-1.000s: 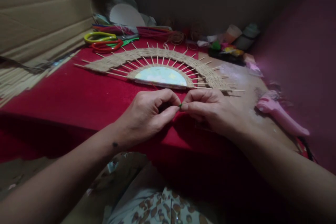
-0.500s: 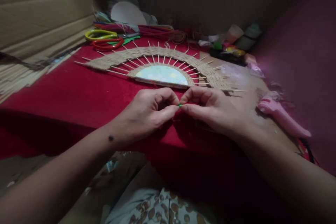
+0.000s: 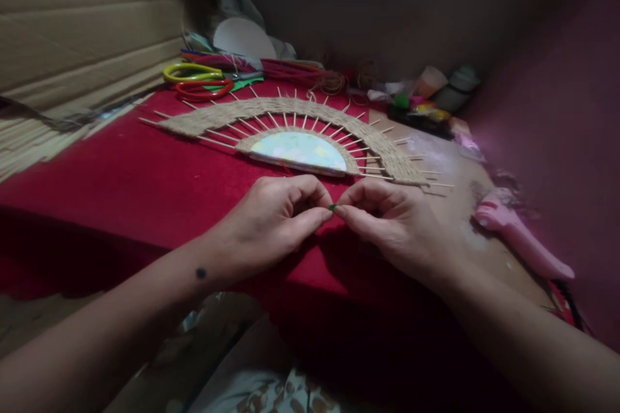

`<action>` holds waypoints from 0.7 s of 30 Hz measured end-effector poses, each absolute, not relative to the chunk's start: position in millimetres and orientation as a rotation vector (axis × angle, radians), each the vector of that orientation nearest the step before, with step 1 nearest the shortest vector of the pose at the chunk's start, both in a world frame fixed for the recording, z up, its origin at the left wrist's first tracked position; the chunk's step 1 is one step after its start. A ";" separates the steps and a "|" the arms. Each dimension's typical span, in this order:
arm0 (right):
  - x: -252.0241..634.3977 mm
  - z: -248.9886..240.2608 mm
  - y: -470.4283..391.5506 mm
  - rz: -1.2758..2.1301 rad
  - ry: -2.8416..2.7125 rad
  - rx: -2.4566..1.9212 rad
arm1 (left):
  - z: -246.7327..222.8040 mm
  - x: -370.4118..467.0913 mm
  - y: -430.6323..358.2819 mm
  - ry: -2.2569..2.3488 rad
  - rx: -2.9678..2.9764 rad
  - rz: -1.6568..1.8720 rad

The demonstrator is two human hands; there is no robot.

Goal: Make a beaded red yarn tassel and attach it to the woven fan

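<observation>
Between the fingertips of both hands is a tiny green piece [image 3: 332, 207], mostly covered, so its material cannot be made out. My left hand [image 3: 285, 213] pinches it from the left with thumb and forefinger. From the right, my right hand [image 3: 387, 210] grips it the same way, fingers curled. Just beyond the hands lies a half-round fan shape of thin sticks woven with twine [image 3: 271, 105]. At its centre sits a pale blue half-disc [image 3: 300, 150] with a twine border.
Scissors with yellow and red handles [image 3: 203, 88] lie at the back left. A pink glue gun [image 3: 520, 229] rests on the brown board [image 3: 465, 206] at right. Stacked cardboard [image 3: 87, 32] stands at left. Cups and small items crowd the back of the red cloth [image 3: 121, 174].
The whole view has shifted, so the table things appear slightly lower. Both hands keep their pinch on the green piece, which now looks darker and slightly turned.
</observation>
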State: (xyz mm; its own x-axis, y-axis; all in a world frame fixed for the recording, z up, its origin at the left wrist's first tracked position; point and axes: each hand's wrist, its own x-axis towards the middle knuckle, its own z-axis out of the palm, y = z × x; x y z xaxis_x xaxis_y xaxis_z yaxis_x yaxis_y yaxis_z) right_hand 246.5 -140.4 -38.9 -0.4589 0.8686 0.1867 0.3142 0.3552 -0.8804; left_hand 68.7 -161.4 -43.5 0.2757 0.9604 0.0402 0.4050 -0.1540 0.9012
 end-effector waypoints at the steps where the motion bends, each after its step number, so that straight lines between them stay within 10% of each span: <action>1: 245.9 -37.8 -140.4 1.101 -1.927 -1.032 | -44.7 68.5 -161.7 1.275 1.777 0.863; 21: 247.1 -39.0 -127.5 1.809 -1.466 -1.082 | -49.1 70.0 -162.0 1.309 2.224 0.971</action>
